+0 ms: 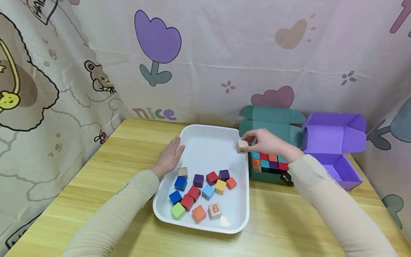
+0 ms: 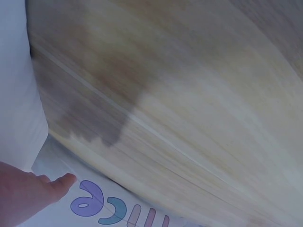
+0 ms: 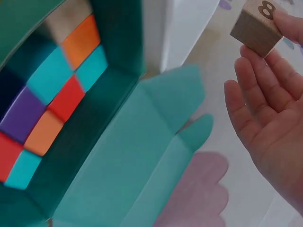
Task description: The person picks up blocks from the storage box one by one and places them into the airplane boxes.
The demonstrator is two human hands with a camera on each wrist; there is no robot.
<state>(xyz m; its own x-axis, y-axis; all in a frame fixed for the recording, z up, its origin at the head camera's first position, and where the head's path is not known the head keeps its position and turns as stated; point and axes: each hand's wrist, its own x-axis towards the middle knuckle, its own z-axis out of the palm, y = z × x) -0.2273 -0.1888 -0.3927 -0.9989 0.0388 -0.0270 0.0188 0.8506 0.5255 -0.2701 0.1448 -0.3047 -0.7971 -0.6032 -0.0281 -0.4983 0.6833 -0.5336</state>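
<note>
My right hand (image 1: 264, 142) pinches a plain wooden block (image 1: 242, 146) between thumb and fingers, over the right rim of the white tray (image 1: 208, 142) beside the green box (image 1: 268, 177). In the right wrist view, the wooden block (image 3: 258, 28) shows a printed figure like an 8 on one face. My left hand (image 1: 169, 157) rests with straight fingers at the tray's left rim. Several coloured blocks lie in the tray's near half, among them a lime green block (image 1: 178, 211), a yellow block (image 1: 220, 186) and a wooden block marked 6 (image 1: 215, 210).
The green box stands open right of the tray, holding rows of coloured blocks (image 3: 28, 113), its lid (image 1: 273, 121) raised against the patterned cloth (image 1: 208, 71). Beside it stands an open purple box (image 1: 348, 171). All stand on a wooden table (image 1: 282, 221).
</note>
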